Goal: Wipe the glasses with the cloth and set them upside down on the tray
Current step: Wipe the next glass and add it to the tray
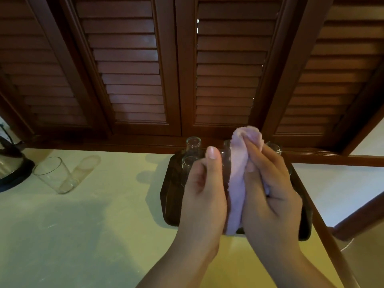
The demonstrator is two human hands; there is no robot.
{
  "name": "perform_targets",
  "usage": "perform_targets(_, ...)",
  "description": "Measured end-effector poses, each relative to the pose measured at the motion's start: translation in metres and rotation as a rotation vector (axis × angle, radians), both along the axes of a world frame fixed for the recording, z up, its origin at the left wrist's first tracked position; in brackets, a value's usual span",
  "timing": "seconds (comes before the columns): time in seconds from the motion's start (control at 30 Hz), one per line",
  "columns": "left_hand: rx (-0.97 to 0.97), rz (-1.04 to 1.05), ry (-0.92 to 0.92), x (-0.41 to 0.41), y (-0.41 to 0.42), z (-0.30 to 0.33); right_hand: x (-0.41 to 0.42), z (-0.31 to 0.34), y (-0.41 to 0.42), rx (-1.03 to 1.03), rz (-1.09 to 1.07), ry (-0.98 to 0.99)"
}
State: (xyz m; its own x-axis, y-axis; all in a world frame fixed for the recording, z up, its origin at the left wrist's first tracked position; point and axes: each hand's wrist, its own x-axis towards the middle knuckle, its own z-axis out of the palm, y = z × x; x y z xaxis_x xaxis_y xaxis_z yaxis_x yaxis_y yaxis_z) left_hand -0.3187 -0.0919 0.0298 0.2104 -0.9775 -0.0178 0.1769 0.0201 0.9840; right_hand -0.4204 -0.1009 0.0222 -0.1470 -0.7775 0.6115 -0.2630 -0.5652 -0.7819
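L hand [202, 183]: curled round a glass [225, 163], thumb up; glass mostly hidden betw. hands, only a strip of its wall shows.
R hand [270, 190]: fingers bent, gripping pink cloth [236, 177] & pressing it vs the held glass; cloth bunches above fingers, hangs below palms.
Tray [172, 194]: dark, right side of tabletop [83, 225], under both hands.
On tray: 3 glasses at far end, looks upside down – far-left one [193, 145], one just nearer [188, 164], one far right [274, 148].
Lone glass [55, 175]: upright, left on table, well apart from tray.
Kettle [12, 163]: far left edge.
Behind: wooden shutters [228, 69].
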Motion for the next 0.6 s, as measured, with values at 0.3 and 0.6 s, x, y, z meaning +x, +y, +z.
perform_targets(0.3,0.050,-0.077,0.020,0.010,-0.004,0.008,0.015,-0.031,0.028,0.000,-0.008,0.001)
perform_targets(0.6,0.090,-0.092,0.050,0.014,-0.009,0.015,0.021,-0.036,0.044,0.079,-0.016,-0.160)
